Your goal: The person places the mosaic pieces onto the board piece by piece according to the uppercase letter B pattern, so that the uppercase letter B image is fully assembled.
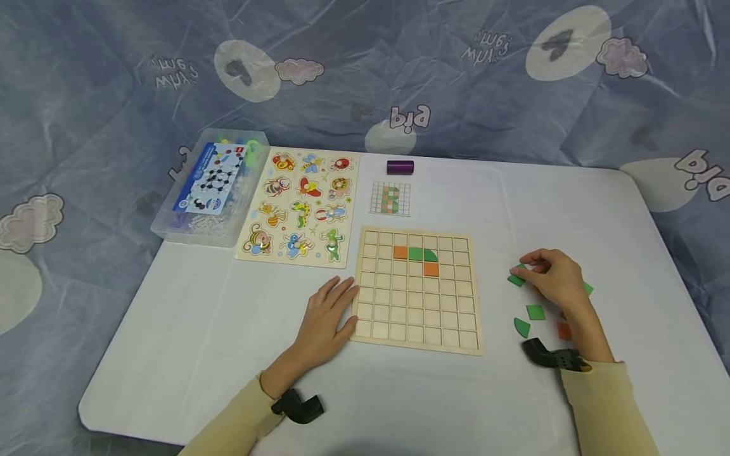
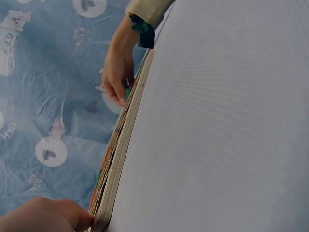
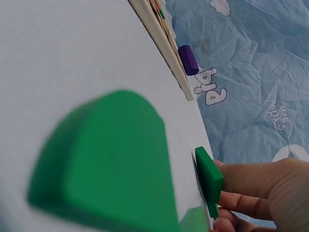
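My left hand (image 1: 326, 320) rests beside the wooden grid board (image 1: 399, 316), its fairly straight fingers touching the board's left edge. Four squares of that board hold pieces: orange squares (image 1: 431, 269), a green square (image 1: 416, 254) and a green quarter-round (image 1: 430, 255). Off to the board's right, my right hand (image 1: 556, 278) pinches a green piece (image 1: 516, 280) between thumb and fingers. The right wrist view has this piece (image 3: 208, 176) tilted on edge at the fingertips. Below that hand lie a loose green square (image 1: 535, 312), a green quarter-round (image 1: 521, 327) and an orange square (image 1: 564, 331).
Beyond the board lie a small printed pattern card (image 1: 390, 199) and a purple cylinder (image 1: 400, 168). An insect picture puzzle (image 1: 291, 244) and a clear plastic box (image 1: 211, 237) occupy the back left of the white table (image 1: 228, 329). More pieces are partly hidden by my right arm.
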Action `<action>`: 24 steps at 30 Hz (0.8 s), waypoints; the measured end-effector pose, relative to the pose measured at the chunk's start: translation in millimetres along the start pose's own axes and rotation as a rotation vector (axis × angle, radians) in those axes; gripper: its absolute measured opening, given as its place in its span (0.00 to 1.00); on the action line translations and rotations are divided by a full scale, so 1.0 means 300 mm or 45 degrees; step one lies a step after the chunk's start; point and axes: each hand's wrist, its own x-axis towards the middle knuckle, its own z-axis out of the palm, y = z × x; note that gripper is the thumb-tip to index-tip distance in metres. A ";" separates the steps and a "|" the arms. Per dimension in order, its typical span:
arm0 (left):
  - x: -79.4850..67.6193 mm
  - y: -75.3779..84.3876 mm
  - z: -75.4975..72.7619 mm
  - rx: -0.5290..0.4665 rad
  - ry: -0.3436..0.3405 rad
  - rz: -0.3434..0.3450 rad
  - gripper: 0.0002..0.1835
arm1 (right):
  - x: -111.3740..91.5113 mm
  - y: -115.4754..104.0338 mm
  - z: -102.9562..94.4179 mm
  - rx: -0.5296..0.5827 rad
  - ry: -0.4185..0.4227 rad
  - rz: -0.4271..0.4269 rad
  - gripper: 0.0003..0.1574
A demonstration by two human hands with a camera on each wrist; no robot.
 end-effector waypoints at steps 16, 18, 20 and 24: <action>0.004 0.002 -0.002 -0.006 -0.023 -0.016 0.27 | -0.001 -0.001 0.012 -0.037 0.095 -0.062 0.18; 0.004 0.002 -0.003 -0.007 -0.023 -0.017 0.27 | 0.000 -0.001 0.014 -0.044 0.113 -0.077 0.18; 0.003 0.002 -0.003 -0.003 -0.024 -0.018 0.27 | 0.001 0.000 0.016 -0.042 0.128 -0.087 0.17; 0.001 0.000 -0.002 0.002 -0.022 -0.021 0.27 | 0.003 0.001 0.019 -0.035 0.161 -0.103 0.15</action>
